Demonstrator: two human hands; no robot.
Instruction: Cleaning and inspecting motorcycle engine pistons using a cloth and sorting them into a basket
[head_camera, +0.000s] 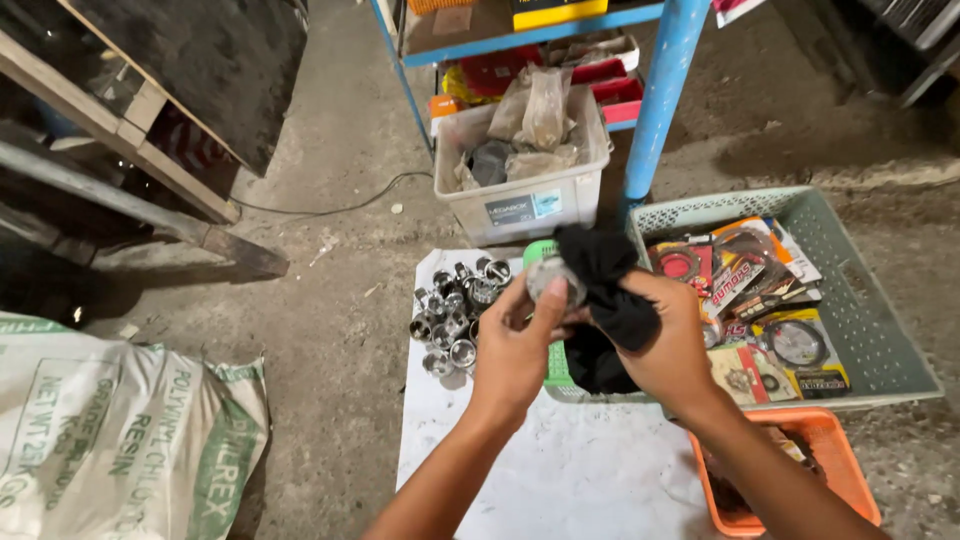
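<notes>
My left hand pinches a small round metal part between thumb and fingers. My right hand grips a black cloth that drapes against the part and hangs down over a small green basket. Both hands are held together above a white sheet on the floor. A heap of several shiny metal cylinders lies on the sheet just left of my left hand.
A grey-green plastic basket of packaged parts sits to the right. An orange tray lies near my right forearm. A white bin of bagged items stands behind, beside a blue shelf post. A woven sack lies at left.
</notes>
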